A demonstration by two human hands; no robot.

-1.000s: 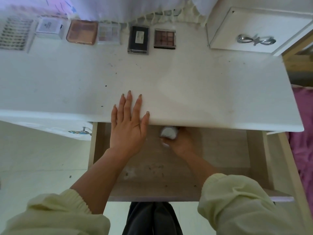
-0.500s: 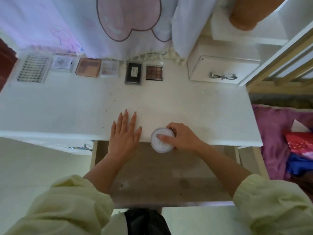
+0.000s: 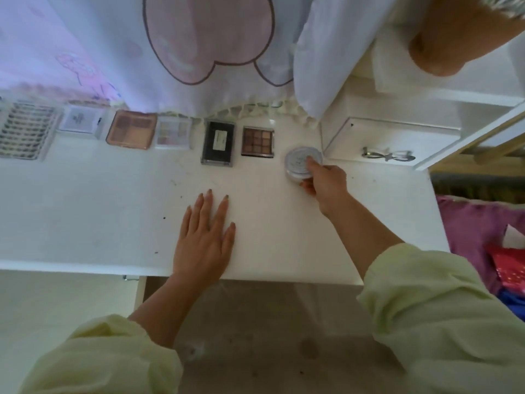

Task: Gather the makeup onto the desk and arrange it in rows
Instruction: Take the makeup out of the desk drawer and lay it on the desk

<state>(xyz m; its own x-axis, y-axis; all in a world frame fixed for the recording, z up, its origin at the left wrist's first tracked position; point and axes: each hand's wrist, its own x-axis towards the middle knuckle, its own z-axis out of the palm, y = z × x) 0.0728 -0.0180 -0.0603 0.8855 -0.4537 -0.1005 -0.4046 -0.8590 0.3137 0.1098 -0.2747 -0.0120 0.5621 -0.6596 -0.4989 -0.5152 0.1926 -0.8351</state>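
A row of makeup lies along the back of the white desk (image 3: 85, 211): a lash tray (image 3: 24, 129), a white box (image 3: 82, 120), a peach palette (image 3: 131, 129), a pale palette (image 3: 173, 132), a black compact (image 3: 218, 143) and a brown eyeshadow palette (image 3: 258, 141). My right hand (image 3: 324, 183) grips a round white jar (image 3: 299, 160) at the right end of that row, just right of the brown palette. My left hand (image 3: 206, 237) rests flat on the desk near its front edge, fingers straight.
The drawer (image 3: 255, 331) below the desk front stands pulled out, its brown bottom bare. A small white drawer unit (image 3: 383, 140) with a bow handle sits at the back right. A curtain (image 3: 170, 52) hangs over the back edge. A bed with purple cloth (image 3: 477, 223) lies to the right.
My right hand lifted the round jar out of the drawer and carried it across the desk to the right end of the back row. My left hand stayed flat near the front edge.
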